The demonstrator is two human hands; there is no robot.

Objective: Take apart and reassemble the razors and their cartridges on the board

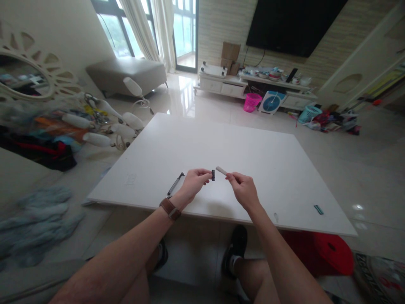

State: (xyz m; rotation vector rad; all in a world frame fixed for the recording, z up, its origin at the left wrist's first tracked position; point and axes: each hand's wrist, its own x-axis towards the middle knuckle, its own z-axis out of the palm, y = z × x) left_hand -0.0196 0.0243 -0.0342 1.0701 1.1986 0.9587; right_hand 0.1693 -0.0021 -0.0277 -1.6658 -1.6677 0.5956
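Observation:
My left hand (193, 184) is closed, pinching a small black razor head (213, 175) between thumb and fingers above the white table (253, 152). Facing it, my right hand (243, 188) grips a slim light-grey stick (221, 170) whose free end points at the razor head, with a small gap between them. Its exact kind is unclear. Beside my left wrist lies a razor handle (175, 184) in black and grey. A dark green razor cartridge (318, 210) rests near the table's right corner, and a small clear piece (276, 217) is by the front edge.
A lamp with several white shades (123, 131) stands close to the table's left edge. Under the front right edge is a red roll (332, 253). A faint clear patch (130, 179) marks the tabletop's left side. Beyond are a pink basket (252, 102) and a blue fan (272, 102).

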